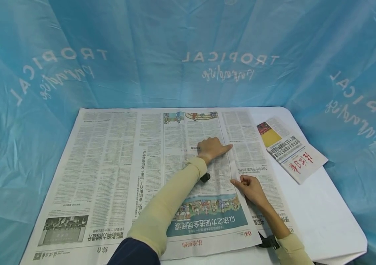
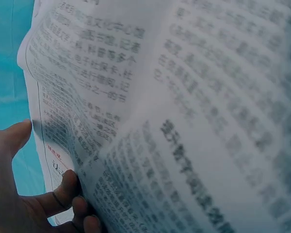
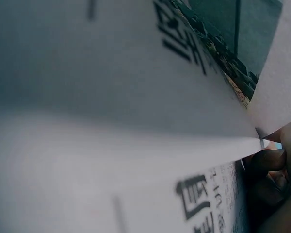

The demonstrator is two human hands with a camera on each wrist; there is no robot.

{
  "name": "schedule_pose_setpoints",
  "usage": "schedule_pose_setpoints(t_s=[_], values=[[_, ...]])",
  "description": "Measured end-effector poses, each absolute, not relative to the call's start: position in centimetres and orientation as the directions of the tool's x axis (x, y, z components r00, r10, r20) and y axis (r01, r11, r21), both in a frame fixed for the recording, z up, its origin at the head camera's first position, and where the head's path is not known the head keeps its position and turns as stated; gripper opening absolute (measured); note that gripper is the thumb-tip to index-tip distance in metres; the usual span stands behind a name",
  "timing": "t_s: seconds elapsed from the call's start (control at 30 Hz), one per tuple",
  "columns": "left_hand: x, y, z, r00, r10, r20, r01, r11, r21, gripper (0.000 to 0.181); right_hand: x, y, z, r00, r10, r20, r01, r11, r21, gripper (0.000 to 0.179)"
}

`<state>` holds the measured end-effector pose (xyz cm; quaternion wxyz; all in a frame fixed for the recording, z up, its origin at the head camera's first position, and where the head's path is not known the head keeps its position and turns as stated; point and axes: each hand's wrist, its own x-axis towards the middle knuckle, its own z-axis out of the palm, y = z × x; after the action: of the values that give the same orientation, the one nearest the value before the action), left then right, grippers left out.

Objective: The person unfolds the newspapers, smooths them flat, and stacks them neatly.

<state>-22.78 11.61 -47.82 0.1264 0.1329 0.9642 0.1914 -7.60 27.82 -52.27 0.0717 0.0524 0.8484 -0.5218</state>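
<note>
A newspaper sheet with a colour cartoon strip lies over wider spread newspaper pages on a white table. My left hand rests on the sheet near its right edge, fingers curled and thumb pointing right to that edge. In the left wrist view, the thumb is right at the paper's margin, the fingers lower down against the wrinkled page. Nearer me, my right hand pinches the same edge between thumb and fingers. The right wrist view shows the paper bending up towards these fingertips.
A folded newspaper with red lettering lies at the right of the white table. Blue printed curtains hang behind and along both sides. A black wrist device is on the left wrist, and a dark strap on the right.
</note>
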Motion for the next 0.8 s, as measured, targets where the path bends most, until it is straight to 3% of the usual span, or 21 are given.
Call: schedule_pose_setpoints(t_s=[0.4,0.6,0.8], values=[[-22.8,12.0,-47.7,-0.931,0.293,-0.22,0.217,0.924,0.314,0.064,-7.6,27.7,-52.2,-0.989,0.003,-0.145,0.13,0.462,-0.877,0.045],[-22.9,11.5,-47.9,-0.92,0.34,-0.193,0.255,0.895,0.366,0.053,-7.6,27.7,-52.2,-0.993,-0.008,-0.118,0.102,0.459,-0.882,0.044],[-23.3,10.5,-48.1,-0.883,0.431,-0.187,0.318,0.841,0.437,0.044,-7.6,27.9,-51.7,-0.982,-0.01,-0.186,0.164,0.428,-0.889,0.044]])
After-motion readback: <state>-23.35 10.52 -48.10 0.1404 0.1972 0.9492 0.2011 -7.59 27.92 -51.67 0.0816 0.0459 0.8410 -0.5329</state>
